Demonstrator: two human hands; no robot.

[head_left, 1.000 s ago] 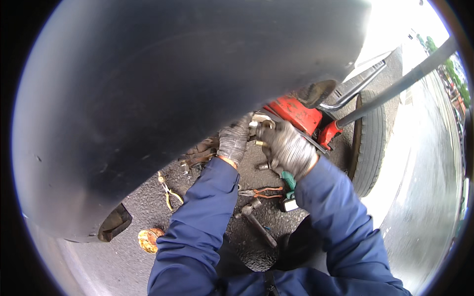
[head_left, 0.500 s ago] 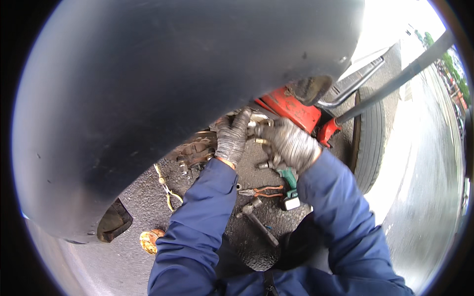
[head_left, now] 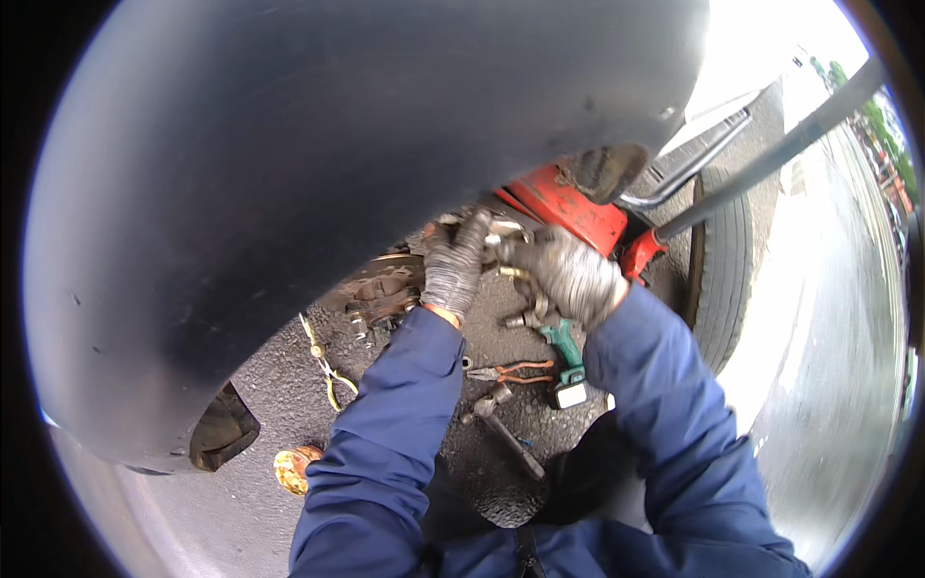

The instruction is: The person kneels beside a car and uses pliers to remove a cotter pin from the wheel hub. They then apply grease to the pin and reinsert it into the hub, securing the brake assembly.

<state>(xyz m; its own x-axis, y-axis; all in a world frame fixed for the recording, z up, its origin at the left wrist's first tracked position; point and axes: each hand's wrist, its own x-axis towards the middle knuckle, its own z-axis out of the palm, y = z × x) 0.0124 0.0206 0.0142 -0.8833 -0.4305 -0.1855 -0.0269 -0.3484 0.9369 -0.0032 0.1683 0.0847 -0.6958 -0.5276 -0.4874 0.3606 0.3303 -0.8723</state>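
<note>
Under the dark curved vehicle bodywork [head_left: 279, 164], my left hand [head_left: 455, 265] in a dirty grey glove has its fingers curled at a light metal fitting [head_left: 506, 229]. My gloved right hand [head_left: 568, 275] is closed beside it on the same cluster of metal; exactly what each grips is partly hidden. Rusty brown brake parts [head_left: 385, 299] sit left of my left hand. Below my hands on the asphalt lie a green cordless power tool [head_left: 564, 352], orange-handled pliers [head_left: 530, 374], a hammer [head_left: 511, 438] and, further left, yellow-handled pliers [head_left: 337, 383].
A red floor jack [head_left: 578, 212] with a long grey handle [head_left: 790, 154] stands to the right, beside a loose tyre [head_left: 723, 284] lying on or leaning near it. A rusty round object [head_left: 294, 470] is at lower left. A wet road [head_left: 829, 366] runs along the right.
My left fingers have shifted slightly upward at the fitting, and my right hand has moved a little, blurred at times. The scene has shifted slightly up and left in the view.
</note>
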